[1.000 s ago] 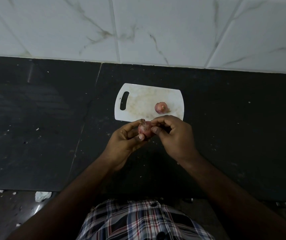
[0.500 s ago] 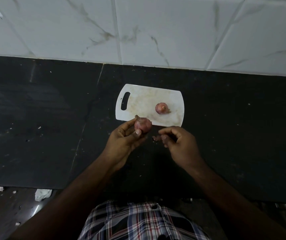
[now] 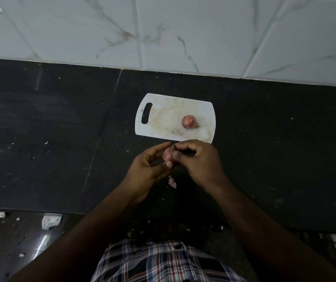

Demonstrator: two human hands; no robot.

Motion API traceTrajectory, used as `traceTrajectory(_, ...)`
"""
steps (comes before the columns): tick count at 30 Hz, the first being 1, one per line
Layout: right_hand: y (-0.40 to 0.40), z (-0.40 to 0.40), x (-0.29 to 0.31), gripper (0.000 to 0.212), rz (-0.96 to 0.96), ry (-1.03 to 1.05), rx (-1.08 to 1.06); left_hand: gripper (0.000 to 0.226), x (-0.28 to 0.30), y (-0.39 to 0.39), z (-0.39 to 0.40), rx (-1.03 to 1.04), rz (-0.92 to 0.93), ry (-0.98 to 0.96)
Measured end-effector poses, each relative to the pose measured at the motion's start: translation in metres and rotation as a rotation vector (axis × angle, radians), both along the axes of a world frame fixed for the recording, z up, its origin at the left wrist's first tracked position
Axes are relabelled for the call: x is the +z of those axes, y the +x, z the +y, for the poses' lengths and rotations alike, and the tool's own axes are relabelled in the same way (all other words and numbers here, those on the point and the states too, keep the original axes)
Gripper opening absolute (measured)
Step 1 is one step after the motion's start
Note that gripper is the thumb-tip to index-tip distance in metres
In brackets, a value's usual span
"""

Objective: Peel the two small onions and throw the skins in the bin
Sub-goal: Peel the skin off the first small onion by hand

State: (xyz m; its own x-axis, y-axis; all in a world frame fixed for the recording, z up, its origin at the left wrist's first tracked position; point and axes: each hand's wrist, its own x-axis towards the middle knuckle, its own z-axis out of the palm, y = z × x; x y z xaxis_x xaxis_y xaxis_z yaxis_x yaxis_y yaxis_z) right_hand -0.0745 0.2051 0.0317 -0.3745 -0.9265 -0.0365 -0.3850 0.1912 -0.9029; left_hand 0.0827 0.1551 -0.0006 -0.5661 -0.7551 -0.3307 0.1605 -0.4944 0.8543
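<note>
- Head view, nearest the camera: a checked shirt in white, red and dark blue (image 3: 163, 263) fills the bottom edge, with both bare forearms reaching forward over the black stone countertop (image 3: 41, 139).
- On the dark floor to the left, below the counter's near edge, lie a few crumpled white scraps (image 3: 50, 220).
- A small pale pink piece of onion skin (image 3: 172, 182) shows just below the two hands, between the wrists; whether it lies on the counter or hangs in the air cannot be told.
- The left hand (image 3: 144, 169) curls its thumb and fingers round a small pinkish onion (image 3: 166, 156), holding it above the counter, just short of the board's near edge.
- The right hand (image 3: 199, 159) meets it from the other side, thumb and forefinger pinched together at the onion's top end; the other fingers are curled in.
- Beyond the hands, a white rectangular plastic cutting board with a slot handle (image 3: 163, 119) lies flat on the counter, stained in the middle.
- A second small reddish onion in its skin (image 3: 189, 122) sits on the board's right half.
- Farthest back, white marble-veined wall tiles (image 3: 183, 33) rise from the counter.
</note>
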Motion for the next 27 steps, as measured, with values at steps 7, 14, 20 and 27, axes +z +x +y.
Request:
traceTrajectory(7,0.003,0.001,-0.003,0.006,0.005,-0.044,-0.063,0.046,0.006,0.005,-0.001,-0.025,-0.025,-0.034)
traceTrajectory(14,-0.005,-0.001,0.002,0.010,-0.132,-0.009,-0.051,0.054,0.013,0.009,0.000,-0.111,0.071,0.042)
traceTrajectory(20,-0.020,0.004,-0.007,0.020,-0.121,-0.028,-0.087,0.042,0.013,0.013,-0.001,-0.042,0.092,0.162)
traceTrajectory(27,-0.031,0.015,-0.019,0.025,0.076,0.131,0.001,0.044,0.007,0.018,-0.004,-0.027,0.116,0.231)
